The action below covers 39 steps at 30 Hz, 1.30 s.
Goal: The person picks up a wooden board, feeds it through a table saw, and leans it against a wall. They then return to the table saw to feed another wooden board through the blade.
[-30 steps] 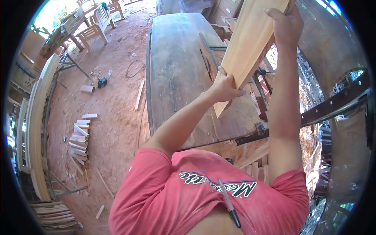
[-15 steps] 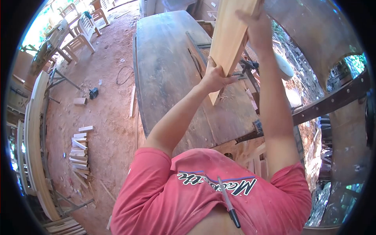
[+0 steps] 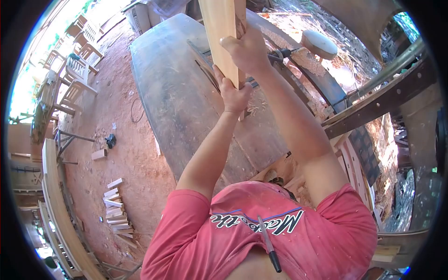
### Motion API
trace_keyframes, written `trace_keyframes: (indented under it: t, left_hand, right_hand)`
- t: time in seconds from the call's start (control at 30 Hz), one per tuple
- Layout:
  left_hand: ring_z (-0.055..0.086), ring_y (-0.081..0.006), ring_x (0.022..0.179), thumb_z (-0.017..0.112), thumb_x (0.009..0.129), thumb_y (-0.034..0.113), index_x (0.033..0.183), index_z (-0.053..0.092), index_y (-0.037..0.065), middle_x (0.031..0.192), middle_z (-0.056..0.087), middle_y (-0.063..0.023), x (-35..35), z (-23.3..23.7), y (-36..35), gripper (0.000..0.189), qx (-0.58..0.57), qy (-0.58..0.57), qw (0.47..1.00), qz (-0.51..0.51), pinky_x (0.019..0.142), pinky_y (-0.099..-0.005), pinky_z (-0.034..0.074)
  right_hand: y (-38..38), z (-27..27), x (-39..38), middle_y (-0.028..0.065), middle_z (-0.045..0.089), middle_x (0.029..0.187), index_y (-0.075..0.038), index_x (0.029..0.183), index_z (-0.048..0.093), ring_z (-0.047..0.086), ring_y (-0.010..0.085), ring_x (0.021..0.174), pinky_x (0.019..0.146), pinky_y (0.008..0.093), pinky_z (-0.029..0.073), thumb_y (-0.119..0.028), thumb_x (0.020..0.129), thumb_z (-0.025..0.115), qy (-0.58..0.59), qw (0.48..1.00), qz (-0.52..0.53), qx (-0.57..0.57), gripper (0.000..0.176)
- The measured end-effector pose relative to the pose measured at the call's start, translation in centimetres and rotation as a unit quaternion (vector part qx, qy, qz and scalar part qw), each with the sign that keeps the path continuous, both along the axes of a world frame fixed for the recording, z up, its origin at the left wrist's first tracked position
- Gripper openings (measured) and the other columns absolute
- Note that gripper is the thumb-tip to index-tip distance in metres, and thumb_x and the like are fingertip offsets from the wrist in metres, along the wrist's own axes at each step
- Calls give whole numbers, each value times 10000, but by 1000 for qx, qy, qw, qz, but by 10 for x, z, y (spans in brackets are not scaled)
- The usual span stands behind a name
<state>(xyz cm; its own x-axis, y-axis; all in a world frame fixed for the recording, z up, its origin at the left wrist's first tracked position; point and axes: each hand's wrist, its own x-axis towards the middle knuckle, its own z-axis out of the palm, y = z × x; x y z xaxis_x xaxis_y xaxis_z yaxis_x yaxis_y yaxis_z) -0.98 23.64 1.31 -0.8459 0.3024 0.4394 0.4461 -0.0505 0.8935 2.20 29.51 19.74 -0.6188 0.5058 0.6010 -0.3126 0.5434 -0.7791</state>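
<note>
The left hand (image 3: 235,96) had its fingers closed around the near end of the board (image 3: 217,28); the right hand (image 3: 245,52) gripped its right edge, farther along. The board extended away over the worktable (image 3: 163,70); I could not determine contact. Shavings (image 3: 256,107) lay on the worktable. Offcuts (image 3: 119,218) lay on the floor (image 3: 140,163), leftward.

Beyond the pile of wood blocks (image 3: 113,203) I see a black object (image 3: 110,141) and chairs (image 3: 76,71); left of the pile, long boards (image 3: 57,200).
</note>
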Motion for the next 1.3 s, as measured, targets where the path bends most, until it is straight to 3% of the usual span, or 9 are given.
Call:
trace_keyframes:
  t: [0.37,0.57,0.63,0.87,1.07,1.13,1.27,1.3]
  left_hand:
    - [301,-487,1436,712,680,175,1153,523,-180,1594,116,-376,-17,-2,4,621,51,0,999,2,1139,-432,335]
    - [386,-528,1358,720,673,180,1056,550,-174,1563,184,-400,-20,-10,8,549,30,30,998,38,1102,-459,377]
    - [401,-538,1338,718,666,185,1006,556,-171,1556,196,-406,-22,-10,11,519,66,-19,998,11,1088,-469,390]
    - [388,-552,1338,727,625,181,998,561,-165,1564,192,-393,-31,-5,11,535,28,72,995,65,1098,-497,372]
    - [283,-536,1410,727,616,186,1205,508,-189,1580,160,-372,-43,-2,12,731,22,48,998,41,1146,-486,314]
    - [278,-538,1411,724,615,173,1267,469,-194,1577,160,-374,-44,-2,13,790,16,59,997,42,1151,-483,310]
    - [282,-545,1407,718,616,159,1242,474,-204,1572,160,-383,-51,-4,15,764,29,43,998,27,1152,-482,310]
    - [287,-549,1403,714,617,153,1223,478,-207,1567,164,-389,-53,-5,16,743,29,51,998,33,1151,-482,311]
  right_hand:
    - [0,0,-19,214,704,813,35,1035,642,695,372,789,748,426,541,-127,758,586,-33,999,3,4,326]
    - [7,-6,-27,218,703,823,47,1080,636,701,367,806,756,415,542,-115,758,583,-20,999,31,6,365]
    - [7,-7,-28,116,722,854,28,1036,677,690,182,796,733,335,536,-171,792,664,9,999,37,16,316]
    - [7,-10,-37,107,721,868,38,1048,676,683,164,788,732,320,534,-139,795,665,9,1000,11,-4,309]
    - [10,-7,-47,105,722,910,49,1081,666,682,152,817,747,313,533,-141,803,669,-35,999,25,-4,337]
    - [10,-8,-51,105,720,923,49,1092,665,679,150,831,761,314,532,-139,806,669,4,999,37,-2,342]
    - [10,-9,-57,91,716,926,42,1105,657,669,132,840,770,309,530,-141,808,677,24,999,45,1,350]
    - [13,-12,-61,121,720,939,45,1126,640,687,187,860,782,338,536,-121,804,658,28,998,56,-1,363]
